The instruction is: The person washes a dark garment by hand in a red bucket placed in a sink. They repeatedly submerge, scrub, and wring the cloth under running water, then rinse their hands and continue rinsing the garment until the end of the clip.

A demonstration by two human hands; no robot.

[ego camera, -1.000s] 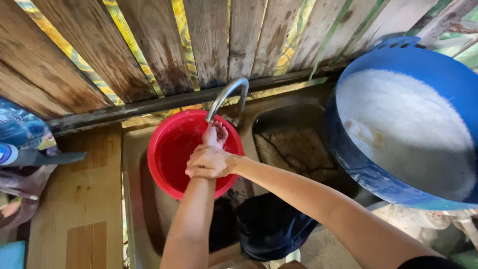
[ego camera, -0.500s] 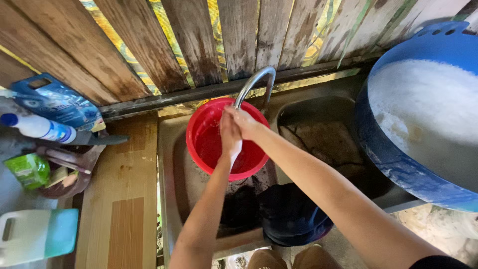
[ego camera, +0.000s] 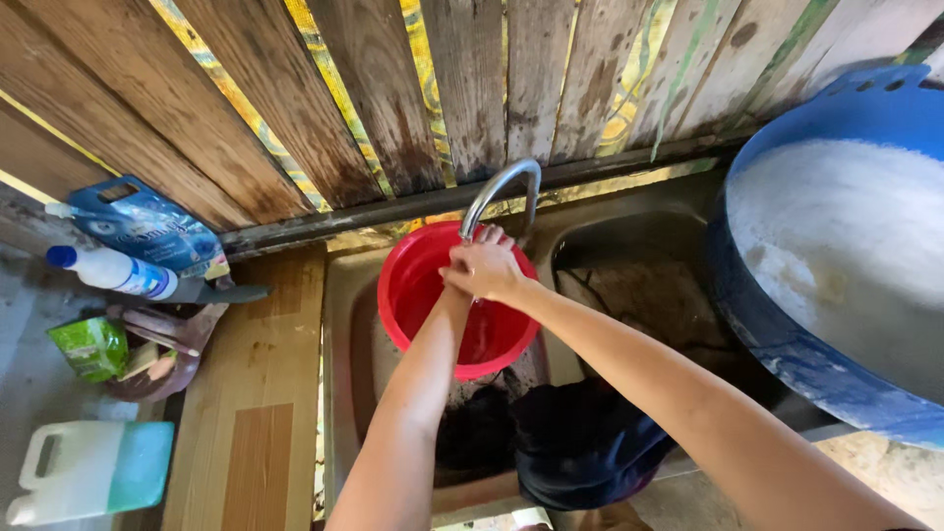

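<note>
**Hands clasped under the tap, over the red bucket**

The risk here is splashing and spilling. The round red plastic bucket (ego camera: 433, 305) sits in the left basin of the dull metal sink (ego camera: 344, 324), with dark clutter in the basin beneath it, so it may not be sitting level; a knock from a forearm could tip it. Water running off the hands could also miss the bucket's rim and land on the wooden countertop (ego camera: 261, 393) just beside the sink, where a white spray bottle with a blue cap (ego camera: 113, 272) and a blue packet (ego camera: 147, 226) lie.

The right hand (ego camera: 489, 270) is curled over and pressed against the left hand (ego camera: 457, 285), right below the mouth of the curved metal faucet (ego camera: 503, 192) and above the bucket's far side. The right fingers are bent and close together, wrapped round the other hand; neither hand holds any object that can be made out. The left hand is mostly covered, so how its fingers lie cannot be told. Whether water is flowing is not clear. A large blue plastic tub (ego camera: 787, 344) of whitish, foamy liquid stands at the right.
</note>
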